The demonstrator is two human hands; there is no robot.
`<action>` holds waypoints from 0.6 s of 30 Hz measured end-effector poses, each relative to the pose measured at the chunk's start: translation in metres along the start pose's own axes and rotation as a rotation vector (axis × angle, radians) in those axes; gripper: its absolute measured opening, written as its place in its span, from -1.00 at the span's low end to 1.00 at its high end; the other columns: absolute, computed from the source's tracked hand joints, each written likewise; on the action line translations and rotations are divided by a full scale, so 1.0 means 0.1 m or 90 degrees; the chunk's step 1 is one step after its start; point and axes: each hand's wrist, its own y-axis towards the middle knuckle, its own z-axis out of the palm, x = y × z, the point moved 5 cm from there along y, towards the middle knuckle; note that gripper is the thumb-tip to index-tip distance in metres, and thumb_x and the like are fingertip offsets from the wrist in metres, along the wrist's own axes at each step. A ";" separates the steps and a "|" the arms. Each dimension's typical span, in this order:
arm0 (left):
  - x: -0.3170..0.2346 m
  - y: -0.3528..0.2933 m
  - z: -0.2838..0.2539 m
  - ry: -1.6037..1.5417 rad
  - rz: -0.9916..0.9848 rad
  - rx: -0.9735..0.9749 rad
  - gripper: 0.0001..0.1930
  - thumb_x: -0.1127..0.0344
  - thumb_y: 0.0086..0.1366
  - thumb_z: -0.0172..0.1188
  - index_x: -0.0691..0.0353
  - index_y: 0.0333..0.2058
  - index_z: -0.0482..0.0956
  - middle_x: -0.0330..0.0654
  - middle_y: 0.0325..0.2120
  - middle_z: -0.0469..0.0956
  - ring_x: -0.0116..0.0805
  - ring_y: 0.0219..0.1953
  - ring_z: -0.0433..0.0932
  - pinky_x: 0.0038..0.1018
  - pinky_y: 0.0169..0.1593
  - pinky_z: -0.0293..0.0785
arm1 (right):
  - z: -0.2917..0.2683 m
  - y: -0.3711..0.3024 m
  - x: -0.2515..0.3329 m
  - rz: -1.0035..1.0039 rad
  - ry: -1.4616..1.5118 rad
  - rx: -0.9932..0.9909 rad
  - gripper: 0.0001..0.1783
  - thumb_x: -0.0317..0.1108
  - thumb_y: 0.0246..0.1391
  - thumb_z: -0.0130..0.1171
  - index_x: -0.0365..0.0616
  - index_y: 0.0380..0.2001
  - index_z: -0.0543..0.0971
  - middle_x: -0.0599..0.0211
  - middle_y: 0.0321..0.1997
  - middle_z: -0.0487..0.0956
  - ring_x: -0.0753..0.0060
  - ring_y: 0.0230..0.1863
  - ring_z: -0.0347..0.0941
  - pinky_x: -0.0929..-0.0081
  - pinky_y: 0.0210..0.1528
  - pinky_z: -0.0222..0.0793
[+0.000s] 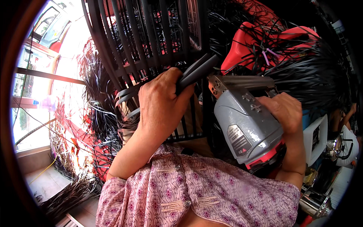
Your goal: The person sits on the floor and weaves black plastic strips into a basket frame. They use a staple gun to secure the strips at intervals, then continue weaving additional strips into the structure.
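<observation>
My left hand [160, 98] is closed around thick, dark grey bars or strips [200, 68], whose ends stick out past the thumb toward the upper right. Under and beside that hand, flat strips [128, 98] loop round a dark slatted frame [151, 62]. In my right hand [285, 108] is a grey power staple gun [247, 121] with a red end, gripped at its handle. Its metal nose [214, 85] points up and left, close to the dark ends, and I cannot tell whether it touches them. The right fingers are partly hidden behind the tool.
Beyond the gun, a red plastic seat [238, 47] bears loose black strips [314, 81] and purple-handled scissors [270, 55]. More strips [72, 195] lie on the floor at lower left. Metal pots [315, 202] and a white plastic frame [317, 138] stand at right.
</observation>
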 end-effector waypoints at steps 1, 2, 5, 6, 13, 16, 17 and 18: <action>0.00 0.00 0.00 0.000 0.003 0.000 -0.80 0.33 0.10 0.32 0.29 -0.42 0.49 0.00 -0.53 0.52 0.05 -0.42 0.57 -0.19 -0.37 0.42 | 0.02 -0.02 -0.01 0.002 -0.011 0.004 -0.27 0.00 -0.40 0.40 -0.11 -0.08 0.54 0.28 -0.53 0.43 0.10 -0.49 0.41 0.21 -0.40 0.27; 0.00 0.01 0.00 0.002 0.005 0.000 -0.80 0.33 0.11 0.32 0.29 -0.42 0.49 0.00 -0.53 0.52 0.05 -0.42 0.57 -0.19 -0.37 0.42 | 0.02 -0.03 0.00 0.007 -0.015 0.005 -0.28 0.00 -0.40 0.40 -0.12 -0.08 0.55 0.28 -0.53 0.42 0.11 -0.48 0.41 0.21 -0.40 0.27; 0.00 0.00 0.00 0.000 0.004 -0.001 -0.80 0.33 0.10 0.31 0.29 -0.42 0.48 0.00 -0.53 0.52 0.05 -0.42 0.57 -0.19 -0.37 0.42 | 0.00 0.01 0.03 0.023 -0.014 0.003 -0.29 0.01 -0.38 0.39 -0.13 -0.10 0.55 0.28 -0.53 0.42 0.12 -0.48 0.41 0.22 -0.40 0.27; 0.00 0.00 -0.01 -0.001 0.003 -0.002 -0.81 0.33 0.10 0.31 0.29 -0.42 0.48 0.00 -0.53 0.52 0.05 -0.42 0.57 -0.18 -0.37 0.43 | -0.01 0.03 0.04 0.026 -0.013 0.000 -0.30 0.01 -0.37 0.38 -0.13 -0.10 0.56 0.28 -0.53 0.42 0.12 -0.48 0.41 0.22 -0.40 0.27; 0.03 0.01 -0.01 -0.001 0.004 0.006 -0.80 0.34 0.07 0.32 0.28 -0.41 0.48 -0.01 -0.52 0.52 0.05 -0.41 0.57 -0.18 -0.37 0.43 | -0.03 0.06 0.07 0.010 0.006 -0.007 -0.34 -0.01 -0.31 0.36 -0.15 -0.11 0.55 0.28 -0.54 0.44 0.14 -0.50 0.42 0.25 -0.40 0.28; 0.03 0.01 -0.01 0.001 0.001 0.009 -0.79 0.34 0.07 0.32 0.28 -0.41 0.48 -0.01 -0.53 0.52 0.04 -0.42 0.57 -0.18 -0.37 0.43 | -0.03 0.09 0.10 0.022 0.007 -0.020 -0.39 -0.05 -0.27 0.34 -0.17 -0.12 0.55 0.28 -0.53 0.46 0.15 -0.50 0.43 0.26 -0.40 0.28; 0.02 0.01 -0.01 -0.002 0.000 0.010 -0.79 0.34 0.07 0.32 0.28 -0.41 0.48 -0.01 -0.53 0.52 0.04 -0.42 0.57 -0.18 -0.37 0.43 | -0.03 0.09 0.10 0.026 0.005 -0.023 -0.41 -0.07 -0.26 0.34 -0.17 -0.13 0.54 0.28 -0.53 0.46 0.15 -0.50 0.44 0.26 -0.40 0.29; 0.02 0.02 -0.01 -0.004 0.000 0.010 -0.79 0.34 0.07 0.32 0.28 -0.41 0.48 -0.01 -0.53 0.52 0.04 -0.42 0.57 -0.18 -0.37 0.43 | -0.03 0.10 0.11 0.029 0.003 -0.026 -0.43 -0.09 -0.24 0.33 -0.17 -0.13 0.54 0.28 -0.53 0.46 0.15 -0.49 0.44 0.26 -0.39 0.29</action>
